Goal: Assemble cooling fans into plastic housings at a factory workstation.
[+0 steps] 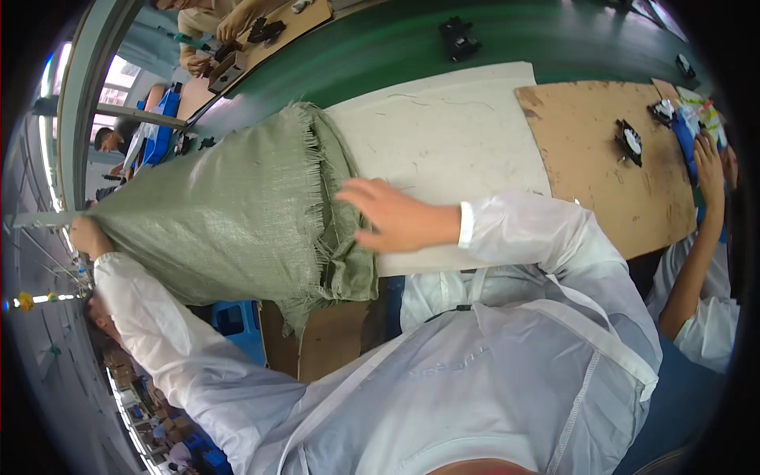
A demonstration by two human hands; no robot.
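A large olive-green woven sack (214,198) with a frayed edge stretches across the left of the work surface. At its far left corner my left hand (91,236) is closed on the sack's gathered end, my arm reaching out to the side. My right hand (388,215) is beside the frayed opening, fingers spread and slightly blurred, holding nothing. Whether its fingertips touch the sack's folded edge, I cannot tell. Under my right hand lies a white sheet (451,134) with a few dark marks.
Right of the sheet, a brown board (602,174) carries a small black part (629,142). A green conveyor belt (380,55) runs behind, bearing another black part (459,38). A co-worker's hand (708,166) is at far right; another person works at the upper left. A blue stool (237,324) stands below the sack.
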